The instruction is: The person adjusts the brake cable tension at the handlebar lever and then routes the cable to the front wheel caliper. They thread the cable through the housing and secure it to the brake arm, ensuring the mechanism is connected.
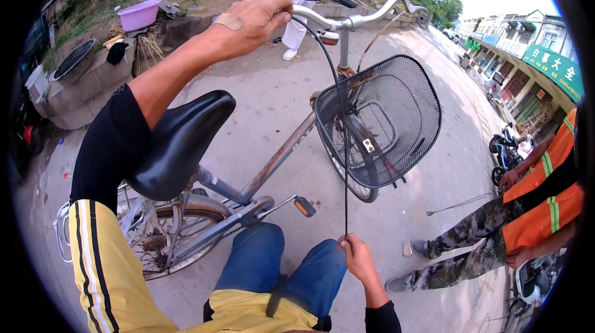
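My left hand (pixel 257 20), with a plaster on its back, is closed around the near end of a bicycle's silver handlebar (pixel 319 18); its fingertips are partly hidden. From beside that hand a thin black cable (pixel 346 209) bends down across the wire basket and runs taut to my right hand (pixel 361 260). There the thumb and fingers pinch its lower end, just above my right knee. The black mesh basket (pixel 406 94) sits in front of the handlebar. The grey, rusty bicycle frame (pixel 282 150) stands upright, its black saddle (pixel 176 144) under my left forearm.
A person in an orange vest (pixel 536 218) and camouflage trousers stands close on the right. Another in white trousers (pixel 294 34) sits beyond the handlebar. A pink basin (pixel 139 15) rests at the far left. The pedal (pixel 304 206) sticks out near my knees. Motorbikes (pixel 507 154) are parked at right.
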Tool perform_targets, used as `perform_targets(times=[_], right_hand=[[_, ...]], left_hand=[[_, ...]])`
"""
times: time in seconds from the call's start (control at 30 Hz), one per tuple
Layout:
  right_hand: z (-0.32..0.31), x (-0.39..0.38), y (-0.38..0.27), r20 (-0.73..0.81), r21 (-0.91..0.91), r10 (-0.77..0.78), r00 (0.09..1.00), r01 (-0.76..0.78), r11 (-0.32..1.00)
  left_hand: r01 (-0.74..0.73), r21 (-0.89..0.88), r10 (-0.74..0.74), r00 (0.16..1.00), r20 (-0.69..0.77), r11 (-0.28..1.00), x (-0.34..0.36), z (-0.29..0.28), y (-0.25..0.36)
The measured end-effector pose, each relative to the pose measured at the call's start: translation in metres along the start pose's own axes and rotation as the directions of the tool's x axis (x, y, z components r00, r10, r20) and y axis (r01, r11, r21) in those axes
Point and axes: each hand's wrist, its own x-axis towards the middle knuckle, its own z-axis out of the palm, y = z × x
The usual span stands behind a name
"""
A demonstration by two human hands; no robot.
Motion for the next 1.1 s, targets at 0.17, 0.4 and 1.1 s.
perform_targets(times=[0.17,0.4,1.1], right_hand=[[-0.011,0.002,0.055,-0.105,-0.195,-0.055,0.993,0.034,0.980],[-0.045,0.027,0.037,-0.440,0.146,0.047,0.897,0.020,0.989],[-0.194,0.035,-0.083,-0.733,0.240,-0.139,0.666,0.444,0.863]], left_hand=[[-0.012,-0.012,0.012,1.000,-0.027,1.000,-0.005,-0.007,-0.009],[-0.022,0.007,0.022,1.000,0.001,1.000,-0.005,-0.005,-0.008],[0.084,-0.101,-0.082,0.996,0.028,0.991,-0.001,-0.006,-0.002]])
